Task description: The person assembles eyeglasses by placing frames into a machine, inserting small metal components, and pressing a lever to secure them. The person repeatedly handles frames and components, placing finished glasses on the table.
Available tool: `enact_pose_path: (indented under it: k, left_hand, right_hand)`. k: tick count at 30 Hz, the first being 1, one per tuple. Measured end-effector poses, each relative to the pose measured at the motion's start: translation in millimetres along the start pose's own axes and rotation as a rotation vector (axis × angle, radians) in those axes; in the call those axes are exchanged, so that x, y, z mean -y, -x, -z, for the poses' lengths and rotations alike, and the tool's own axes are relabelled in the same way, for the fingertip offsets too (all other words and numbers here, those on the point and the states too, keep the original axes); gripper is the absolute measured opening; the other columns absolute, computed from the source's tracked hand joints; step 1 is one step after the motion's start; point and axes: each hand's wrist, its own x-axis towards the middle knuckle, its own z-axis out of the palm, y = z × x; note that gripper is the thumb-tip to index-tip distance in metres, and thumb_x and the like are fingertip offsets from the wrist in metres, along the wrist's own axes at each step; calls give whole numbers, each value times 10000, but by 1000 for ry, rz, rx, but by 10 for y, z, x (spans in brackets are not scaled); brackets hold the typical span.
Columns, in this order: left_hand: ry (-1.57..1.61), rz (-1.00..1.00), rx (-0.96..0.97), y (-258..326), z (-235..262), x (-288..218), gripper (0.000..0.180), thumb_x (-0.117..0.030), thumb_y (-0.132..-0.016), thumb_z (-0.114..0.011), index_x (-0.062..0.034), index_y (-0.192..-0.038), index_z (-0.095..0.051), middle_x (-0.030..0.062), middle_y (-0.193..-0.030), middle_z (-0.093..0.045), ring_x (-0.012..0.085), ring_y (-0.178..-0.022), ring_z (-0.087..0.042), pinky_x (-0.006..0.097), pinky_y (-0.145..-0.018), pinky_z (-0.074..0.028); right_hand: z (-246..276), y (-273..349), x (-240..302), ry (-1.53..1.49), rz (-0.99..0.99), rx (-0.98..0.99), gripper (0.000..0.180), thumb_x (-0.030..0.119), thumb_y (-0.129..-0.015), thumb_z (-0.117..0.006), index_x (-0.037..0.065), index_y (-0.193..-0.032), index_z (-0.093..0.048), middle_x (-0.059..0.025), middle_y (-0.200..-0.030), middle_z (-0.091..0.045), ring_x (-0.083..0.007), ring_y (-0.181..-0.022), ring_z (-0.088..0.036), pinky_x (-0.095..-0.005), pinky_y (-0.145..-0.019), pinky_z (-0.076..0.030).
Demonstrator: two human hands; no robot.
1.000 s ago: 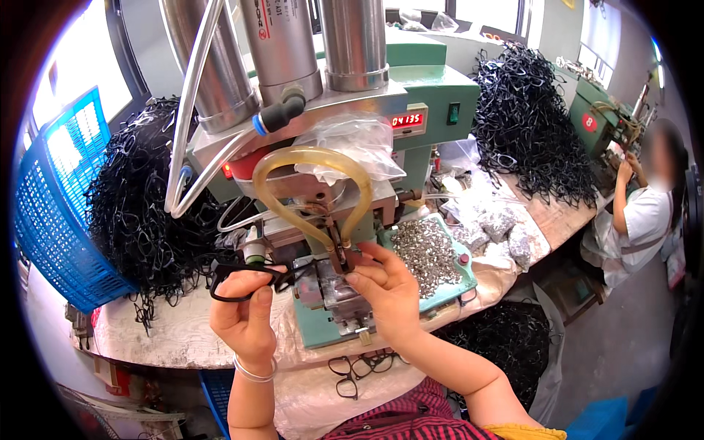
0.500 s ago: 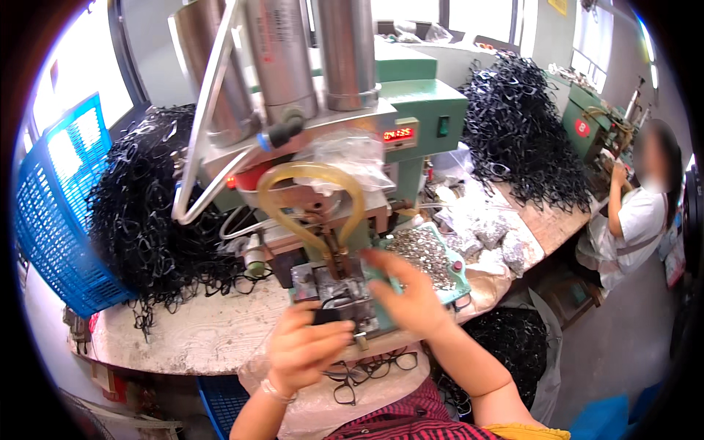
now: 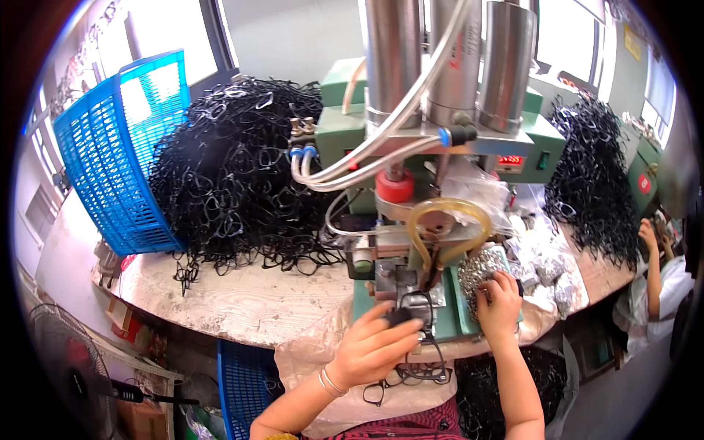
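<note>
At the table's near edge, the left hand curls its grip round a black eyeglass frame on the green press; the right hand pinches small metal parts, wrist bent.

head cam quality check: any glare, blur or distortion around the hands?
Head view: strong fisheye, with the window frame and blue basket bending near the dark round rim; windows are blown out, leaving glare on the steel cylinders; the left hand on the black eyeglass frame and the right hand are evenly lit and fairly sharp.
</note>
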Motion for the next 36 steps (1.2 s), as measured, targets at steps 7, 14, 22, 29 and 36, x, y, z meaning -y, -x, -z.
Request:
enact_pose_path:
  k: [7, 14, 22, 29, 36]
  left_hand:
    - [-117, 824, -352, 76, -414, 1174, 994, 21, -657, -762, 11, -1509, -250, 248, -1408, -409, 414, -1247, -410, 440, -1062, -353]
    - [273, 864, -457, 270, -850, 1674, 701, -68, -769, -752, 20, -1387, -433, 228, -1394, -455, 421, -1223, -457, 442, -1047, -380]
    - [-19, 728, -366, 196, -363, 1198, 911, -40, -688, -810, -12, -1475, -352, 211, -1358, -470, 364, -1252, -462, 392, -1072, -375]
    - [-950, 676, -1, 711, 756, 1998, 244, 13, -747, -636, -61, -979, -641, 110, -959, -637, 338, -929, -570, 449, -807, -477]
    - [-939, 764, 142, 904, 746, 2161, 256, 7, -735, -603, -53, -982, -627, 140, -846, -656, 371, -835, -606, 467, -723, -491]
  right_hand:
    - [23, -25, 149, -138, -140, -112, 61, 21, -772, -712, 30, -829, -690, -121, -864, -693, -314, -885, -650, -400, -803, -503]
    - [4, 9, 128, -232, -241, -120, 85, 1, -776, -726, 28, -850, -694, -107, -825, -693, -268, -786, -648, -366, -741, -493]
    - [-46, -83, 3, -355, -272, -76, 100, -1, -849, -675, -20, -947, -688, -85, -875, -696, -164, -822, -634, -297, -780, -489]
    - [287, 226, -128, -546, -557, -128, 83, -4, -878, -680, -25, -956, -698, -45, -873, -682, -120, -806, -609, -266, -755, -486]
    - [423, -223, 770, -656, -184, 9, 120, -1, -764, -728, 23, -881, -729, -111, -843, -703, -261, -818, -669, -345, -769, -505]
